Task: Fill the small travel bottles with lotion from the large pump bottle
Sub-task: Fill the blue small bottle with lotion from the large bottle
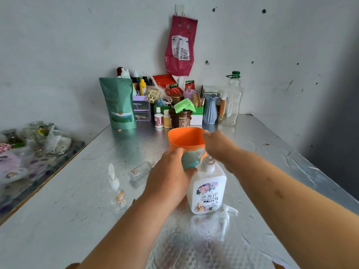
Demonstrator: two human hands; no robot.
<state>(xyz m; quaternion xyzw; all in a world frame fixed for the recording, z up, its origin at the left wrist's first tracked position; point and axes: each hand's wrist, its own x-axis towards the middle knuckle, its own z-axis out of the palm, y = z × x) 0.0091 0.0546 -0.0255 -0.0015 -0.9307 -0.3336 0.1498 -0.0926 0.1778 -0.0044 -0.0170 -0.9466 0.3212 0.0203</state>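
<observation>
While the left hand (169, 177) curls its fingers round a small teal thing (191, 160) held just above the shoulder of the large bottle (207, 191), the right hand (218, 145) hovers knuckles-up over that bottle's neck, close to the rim of the orange cup (184, 138). Whether it pinches anything cannot be told, as its fingertips are hidden and blurred. The teal thing is too blurred to name; it may be a soft travel bottle.

The pump (226, 215) lies loose on the counter (77, 210) just beside the large bottle, on the side toward the right edge. So the neck looks open, and the work seems to stand at the transfer itself rather than at getting ready.

The large bottle stands upright toward the near edge, about midway between the left and right edges. It is white and squarish with a flowered label, and too opaque for its level to be read. Toward the left edge an upright travel bottle (116, 189), clear, stands with its white cap seemingly flipped up. A second clear one, the lying travel bottle (140, 170), rests on its side between that and the orange cup. Both look empty.

The next move, as I judge it, calls for a small mouth brought squarely to the lotion and held steady, since thick lotion runs slowly and a narrow opening spills easily.
</observation>
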